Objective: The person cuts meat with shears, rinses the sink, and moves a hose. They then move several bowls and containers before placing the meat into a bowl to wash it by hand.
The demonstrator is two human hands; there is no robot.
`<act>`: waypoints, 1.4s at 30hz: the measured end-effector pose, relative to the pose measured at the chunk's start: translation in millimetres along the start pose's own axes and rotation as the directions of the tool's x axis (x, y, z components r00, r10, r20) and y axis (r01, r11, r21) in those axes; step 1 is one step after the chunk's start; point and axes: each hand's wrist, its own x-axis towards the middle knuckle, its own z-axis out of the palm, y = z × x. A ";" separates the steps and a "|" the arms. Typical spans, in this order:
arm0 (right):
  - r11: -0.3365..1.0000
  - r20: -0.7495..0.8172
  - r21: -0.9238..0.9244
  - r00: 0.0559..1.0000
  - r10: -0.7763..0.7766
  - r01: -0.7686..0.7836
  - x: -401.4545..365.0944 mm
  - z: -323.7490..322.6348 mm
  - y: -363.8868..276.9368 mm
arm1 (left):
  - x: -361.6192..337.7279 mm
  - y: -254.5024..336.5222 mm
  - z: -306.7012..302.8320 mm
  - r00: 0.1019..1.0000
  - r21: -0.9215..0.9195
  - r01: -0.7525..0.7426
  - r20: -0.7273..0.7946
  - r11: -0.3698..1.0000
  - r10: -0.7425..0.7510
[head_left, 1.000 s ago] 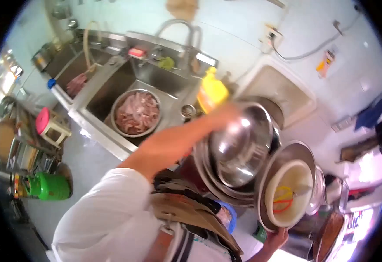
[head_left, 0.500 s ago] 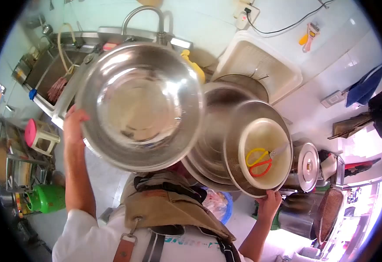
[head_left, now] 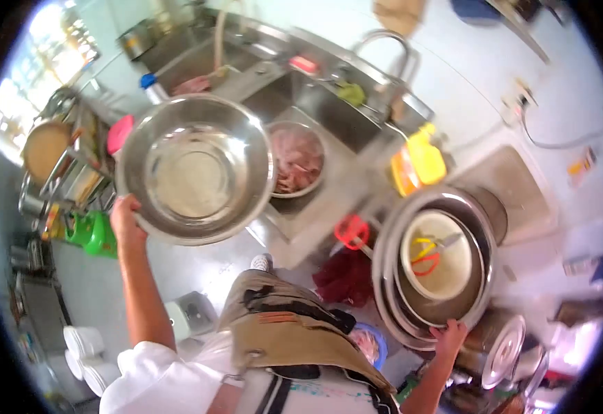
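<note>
Your left fingers (head_left: 128,203) grip the steel basin (head_left: 194,181) up and right of them. Your right fingers (head_left: 452,330) touch the inner pan (head_left: 446,310), a white bowl (head_left: 448,279) beyond them; whether they grip is unclear.

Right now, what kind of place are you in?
Probably a kitchen: there's a sink, what looks like raw meat, and a shiny basin in the left hand.

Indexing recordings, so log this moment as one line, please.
left hand: holds stainless-steel basin by rim | right hand: at rim of nested metal basins | scissors: in cream bowl
</note>
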 end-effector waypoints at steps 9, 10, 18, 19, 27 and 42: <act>0.729 -0.199 -0.668 0.907 -0.370 0.151 22.4 14.6 10.5 | 107.1 -59.1 -53.7 0.974 0.001 0.227 0.002 0.974 -0.227; 0.782 -0.243 -0.608 0.906 -0.348 0.137 2.4 29.2 0.7 | 111.1 -57.9 -52.1 0.971 0.009 0.238 0.028 0.971 -0.238; 0.713 -0.102 -0.466 0.769 -0.632 0.524 -78.7 156.2 8.8 | 223.3 -101.7 -42.8 0.869 -0.192 0.482 -0.021 0.855 -0.494; 0.696 -0.094 -0.501 0.767 -0.634 0.514 -94.0 187.6 13.6 | 238.0 -108.7 -36.9 0.857 -0.184 0.498 -0.046 0.847 -0.514; 0.341 0.061 -0.669 0.506 -0.860 0.661 -129.4 297.6 34.8 | 305.6 -142.1 12.5 0.871 -0.234 0.478 0.008 0.846 -0.491; 0.474 -0.076 -0.869 0.909 -0.411 0.141 -32.2 403.3 65.6 | 318.8 -132.4 20.4 0.756 0.152 0.652 -0.050 0.743 -0.653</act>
